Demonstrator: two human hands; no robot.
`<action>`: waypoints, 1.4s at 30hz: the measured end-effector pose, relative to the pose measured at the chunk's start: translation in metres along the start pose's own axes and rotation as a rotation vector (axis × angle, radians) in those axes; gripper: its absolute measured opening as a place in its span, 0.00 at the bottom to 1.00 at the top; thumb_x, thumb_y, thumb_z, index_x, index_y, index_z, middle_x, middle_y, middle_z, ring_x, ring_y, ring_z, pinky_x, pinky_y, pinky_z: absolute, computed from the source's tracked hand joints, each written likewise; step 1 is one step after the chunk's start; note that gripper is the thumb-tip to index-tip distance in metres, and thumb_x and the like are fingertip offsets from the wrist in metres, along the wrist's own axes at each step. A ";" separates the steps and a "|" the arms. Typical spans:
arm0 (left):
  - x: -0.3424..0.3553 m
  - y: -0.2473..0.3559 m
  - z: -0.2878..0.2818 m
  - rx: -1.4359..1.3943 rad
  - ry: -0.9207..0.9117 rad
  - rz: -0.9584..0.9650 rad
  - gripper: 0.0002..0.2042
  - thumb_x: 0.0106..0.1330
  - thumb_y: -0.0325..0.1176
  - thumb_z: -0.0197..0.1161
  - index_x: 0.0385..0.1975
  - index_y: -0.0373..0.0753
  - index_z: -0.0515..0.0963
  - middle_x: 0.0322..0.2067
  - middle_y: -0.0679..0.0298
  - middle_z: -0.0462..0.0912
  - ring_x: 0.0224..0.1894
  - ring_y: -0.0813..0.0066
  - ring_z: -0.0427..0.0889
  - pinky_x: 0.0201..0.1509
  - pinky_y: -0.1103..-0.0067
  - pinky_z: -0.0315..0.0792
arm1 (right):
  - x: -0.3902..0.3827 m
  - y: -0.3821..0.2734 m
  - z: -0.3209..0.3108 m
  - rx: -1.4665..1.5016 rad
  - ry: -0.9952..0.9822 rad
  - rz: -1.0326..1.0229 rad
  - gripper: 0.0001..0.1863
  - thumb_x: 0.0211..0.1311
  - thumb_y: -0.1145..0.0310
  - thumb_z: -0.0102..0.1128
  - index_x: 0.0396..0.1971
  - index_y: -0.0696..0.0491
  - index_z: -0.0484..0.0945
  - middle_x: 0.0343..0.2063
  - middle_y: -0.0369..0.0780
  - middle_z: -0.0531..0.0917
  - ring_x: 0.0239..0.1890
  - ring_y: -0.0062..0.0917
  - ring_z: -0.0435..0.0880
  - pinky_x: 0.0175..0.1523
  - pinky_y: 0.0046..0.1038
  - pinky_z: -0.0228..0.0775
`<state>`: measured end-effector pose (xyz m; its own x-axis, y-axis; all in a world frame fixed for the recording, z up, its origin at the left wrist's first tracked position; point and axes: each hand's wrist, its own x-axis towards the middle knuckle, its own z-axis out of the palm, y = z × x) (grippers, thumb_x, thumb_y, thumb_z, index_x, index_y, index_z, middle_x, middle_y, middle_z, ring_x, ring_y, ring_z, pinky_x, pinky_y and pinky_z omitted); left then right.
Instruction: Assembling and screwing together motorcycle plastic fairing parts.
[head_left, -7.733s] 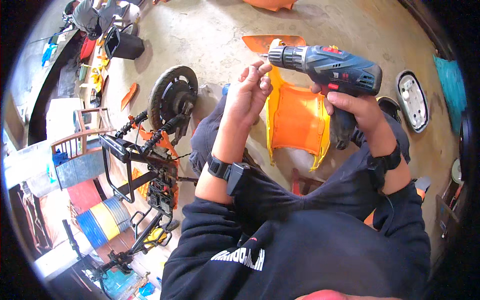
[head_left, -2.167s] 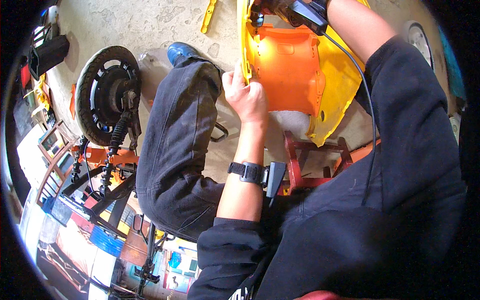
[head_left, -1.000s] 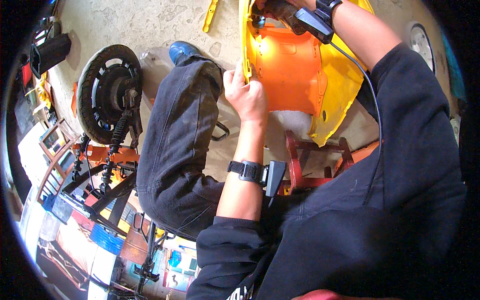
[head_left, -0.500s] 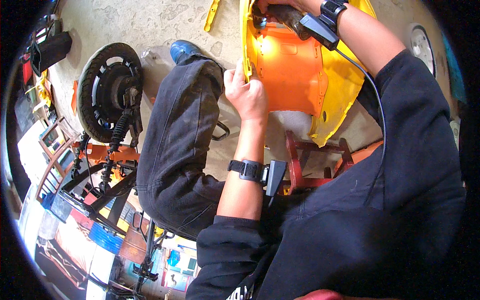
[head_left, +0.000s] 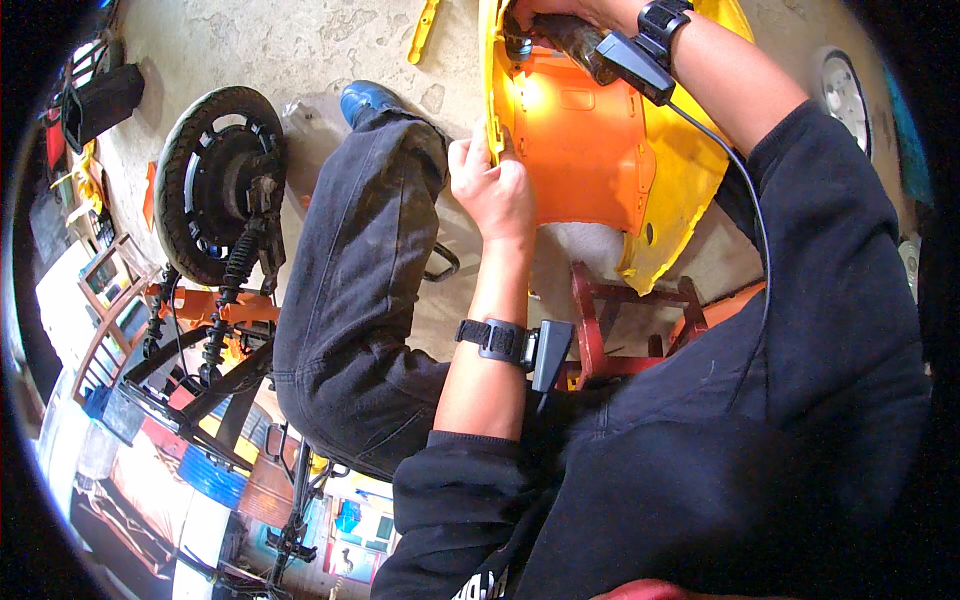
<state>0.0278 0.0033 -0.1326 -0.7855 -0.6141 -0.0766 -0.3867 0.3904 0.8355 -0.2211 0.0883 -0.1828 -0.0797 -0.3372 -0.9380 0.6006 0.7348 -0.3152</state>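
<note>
My left hand (head_left: 492, 190) grips the left edge of the yellow panel (head_left: 690, 170) — fingers curled tight around the rim. The panel stands tall in front of me, its long side running up and away from my knee (head_left: 400, 170), and its orange inside (head_left: 585, 150) faces me. My right hand (head_left: 560, 12) is at the top of the panel, closed around the drill (head_left: 560, 40), which points left into the panel's top corner. The right hand is nearer that corner — the left one sits lower down. A wheel (head_left: 215, 185) lies well left of the panel.
</note>
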 end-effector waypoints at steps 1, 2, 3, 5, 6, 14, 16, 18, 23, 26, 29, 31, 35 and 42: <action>0.000 -0.001 0.000 0.009 0.007 0.009 0.07 0.67 0.29 0.61 0.38 0.34 0.83 0.25 0.62 0.72 0.27 0.71 0.71 0.33 0.76 0.68 | 0.001 0.000 0.000 -0.001 -0.001 -0.001 0.05 0.51 0.67 0.54 0.21 0.49 0.77 0.17 0.37 0.79 0.14 0.28 0.72 0.21 0.30 0.66; 0.000 -0.003 0.000 0.017 0.013 0.018 0.07 0.67 0.29 0.61 0.38 0.34 0.83 0.25 0.62 0.72 0.27 0.71 0.71 0.33 0.76 0.68 | 0.002 -0.001 0.000 0.000 -0.001 0.007 0.05 0.51 0.67 0.54 0.21 0.50 0.77 0.17 0.37 0.79 0.14 0.28 0.73 0.21 0.30 0.66; 0.000 -0.003 0.000 0.017 0.012 0.017 0.07 0.67 0.29 0.61 0.38 0.34 0.83 0.25 0.62 0.72 0.27 0.71 0.71 0.33 0.76 0.68 | 0.003 0.000 0.000 0.002 0.000 0.016 0.06 0.51 0.67 0.53 0.22 0.50 0.78 0.17 0.37 0.79 0.14 0.28 0.73 0.21 0.30 0.66; 0.001 -0.005 0.000 0.021 -0.004 0.004 0.07 0.67 0.29 0.61 0.38 0.34 0.83 0.25 0.62 0.72 0.28 0.71 0.71 0.34 0.76 0.68 | 0.004 0.001 0.000 0.005 0.001 0.034 0.06 0.51 0.67 0.53 0.22 0.51 0.78 0.16 0.38 0.79 0.14 0.28 0.73 0.21 0.30 0.67; 0.001 -0.004 -0.001 0.022 -0.003 0.003 0.07 0.67 0.29 0.61 0.38 0.34 0.83 0.25 0.62 0.72 0.28 0.71 0.71 0.34 0.76 0.68 | 0.003 0.000 0.002 0.006 0.001 0.042 0.06 0.51 0.67 0.52 0.22 0.51 0.78 0.16 0.38 0.79 0.14 0.28 0.74 0.21 0.30 0.67; 0.001 0.000 0.000 0.021 -0.012 -0.001 0.08 0.67 0.30 0.60 0.41 0.36 0.83 0.25 0.61 0.72 0.28 0.71 0.71 0.35 0.75 0.68 | 0.013 0.007 -0.005 0.004 -0.036 -0.084 0.09 0.52 0.66 0.53 0.20 0.53 0.79 0.16 0.38 0.80 0.14 0.27 0.74 0.22 0.29 0.68; 0.001 0.000 -0.001 0.028 -0.011 -0.004 0.08 0.67 0.30 0.60 0.41 0.36 0.83 0.25 0.61 0.71 0.28 0.70 0.71 0.35 0.75 0.68 | 0.014 0.006 -0.006 -0.021 -0.054 -0.101 0.09 0.53 0.66 0.54 0.21 0.54 0.79 0.16 0.38 0.80 0.13 0.27 0.74 0.22 0.28 0.68; 0.001 0.000 0.000 0.032 -0.012 -0.006 0.08 0.67 0.30 0.60 0.41 0.36 0.83 0.25 0.61 0.71 0.28 0.70 0.71 0.35 0.75 0.68 | 0.013 0.005 -0.006 0.011 -0.052 -0.057 0.08 0.52 0.67 0.54 0.21 0.53 0.78 0.15 0.38 0.79 0.13 0.26 0.74 0.22 0.28 0.68; 0.001 -0.006 -0.004 0.049 0.002 0.000 0.08 0.67 0.30 0.61 0.41 0.36 0.83 0.25 0.61 0.72 0.28 0.70 0.71 0.35 0.75 0.69 | -0.011 0.007 0.007 0.183 -0.012 -0.112 0.06 0.51 0.66 0.55 0.21 0.51 0.78 0.14 0.37 0.78 0.13 0.27 0.73 0.21 0.28 0.66; 0.002 -0.001 -0.003 0.029 -0.009 0.013 0.08 0.66 0.30 0.61 0.42 0.37 0.83 0.24 0.61 0.71 0.27 0.70 0.71 0.34 0.75 0.68 | -0.017 0.003 0.001 0.238 0.007 -0.109 0.06 0.51 0.65 0.56 0.21 0.50 0.77 0.15 0.37 0.77 0.12 0.28 0.72 0.20 0.29 0.66; 0.000 -0.004 0.000 0.040 0.001 0.019 0.08 0.67 0.30 0.61 0.42 0.37 0.83 0.24 0.61 0.71 0.27 0.69 0.71 0.34 0.74 0.68 | -0.035 -0.002 0.007 0.195 0.015 0.038 0.06 0.51 0.64 0.57 0.21 0.49 0.77 0.15 0.38 0.78 0.12 0.29 0.72 0.19 0.31 0.65; 0.000 -0.001 -0.001 0.041 -0.010 0.014 0.08 0.67 0.30 0.61 0.41 0.37 0.83 0.24 0.61 0.71 0.28 0.69 0.71 0.35 0.74 0.68 | -0.044 -0.003 0.009 0.223 0.071 0.065 0.06 0.50 0.63 0.57 0.21 0.49 0.77 0.16 0.38 0.78 0.11 0.29 0.72 0.18 0.32 0.65; 0.004 -0.011 -0.008 0.111 -0.012 0.067 0.21 0.51 0.17 0.58 0.46 0.39 0.82 0.28 0.59 0.71 0.27 0.66 0.74 0.32 0.74 0.70 | -0.055 0.004 0.019 0.282 0.064 -0.089 0.08 0.51 0.64 0.57 0.25 0.53 0.78 0.17 0.39 0.78 0.12 0.29 0.73 0.19 0.30 0.66; 0.002 -0.006 -0.004 0.122 0.037 0.096 0.17 0.52 0.18 0.58 0.43 0.38 0.81 0.28 0.58 0.71 0.28 0.62 0.74 0.34 0.72 0.71 | -0.022 0.033 0.004 0.028 0.071 -0.421 0.09 0.56 0.62 0.58 0.29 0.49 0.83 0.26 0.37 0.83 0.24 0.23 0.80 0.30 0.27 0.70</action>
<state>0.0309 -0.0028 -0.1356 -0.8042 -0.5939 0.0228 -0.3678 0.5275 0.7658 -0.1961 0.1175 -0.1724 -0.3761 -0.5624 -0.7364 0.5252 0.5253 -0.6695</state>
